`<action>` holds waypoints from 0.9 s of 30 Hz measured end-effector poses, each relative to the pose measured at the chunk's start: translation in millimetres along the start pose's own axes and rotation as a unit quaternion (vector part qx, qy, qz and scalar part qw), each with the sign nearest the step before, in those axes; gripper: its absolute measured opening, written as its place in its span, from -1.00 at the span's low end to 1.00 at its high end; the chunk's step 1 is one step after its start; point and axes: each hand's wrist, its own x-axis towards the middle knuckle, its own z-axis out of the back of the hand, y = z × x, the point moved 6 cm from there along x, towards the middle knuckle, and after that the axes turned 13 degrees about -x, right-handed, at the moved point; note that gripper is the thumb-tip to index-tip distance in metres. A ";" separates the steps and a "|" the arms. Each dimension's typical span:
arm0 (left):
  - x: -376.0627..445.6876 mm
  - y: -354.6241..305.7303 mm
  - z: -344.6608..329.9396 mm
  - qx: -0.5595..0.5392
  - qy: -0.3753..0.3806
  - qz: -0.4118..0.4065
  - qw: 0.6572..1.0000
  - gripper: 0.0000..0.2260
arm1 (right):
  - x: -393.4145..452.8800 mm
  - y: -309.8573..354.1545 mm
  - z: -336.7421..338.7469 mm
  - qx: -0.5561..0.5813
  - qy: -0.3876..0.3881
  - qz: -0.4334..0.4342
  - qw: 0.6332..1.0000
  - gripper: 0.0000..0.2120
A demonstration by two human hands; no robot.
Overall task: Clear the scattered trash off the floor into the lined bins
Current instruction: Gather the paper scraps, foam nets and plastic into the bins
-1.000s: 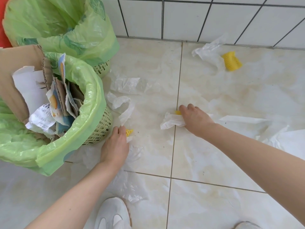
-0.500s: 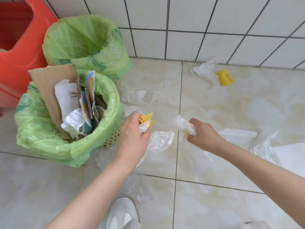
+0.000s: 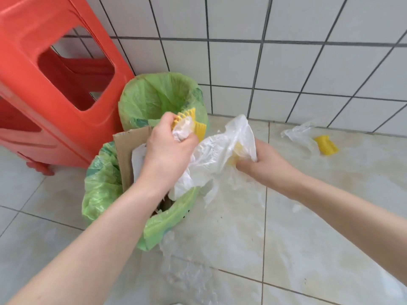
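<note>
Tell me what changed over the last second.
Both hands rose from the floor: the left hand lifted yellow foam netting and the right hand white plastic wrap above the near green-lined bin. Yellow netting by the wall stayed put.

The bin liner is thin shiny green plastic; the stool smooth red plastic; the floor glossy tile.

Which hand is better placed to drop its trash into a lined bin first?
Probably the left hand: it holds yellow foam net and white plastic above the two bins. The right hand grips its plastic bag farther right, over the floor.
</note>
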 end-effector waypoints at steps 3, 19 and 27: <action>37.5 -5.3 20.6 -0.065 -0.016 0.025 0.997 -0.77 | 27.3 32.2 8.6 -0.003 -0.016 0.031 0.999 -0.68; 207.1 62.2 82.3 0.041 -0.223 0.020 0.974 -0.46 | 211.9 155.8 -12.1 0.079 -0.069 -0.003 0.995 -0.62; 222.9 113.5 81.1 -0.031 -0.024 0.240 0.970 -0.36 | 229.5 149.0 -54.6 -0.084 0.101 -0.037 0.991 -0.12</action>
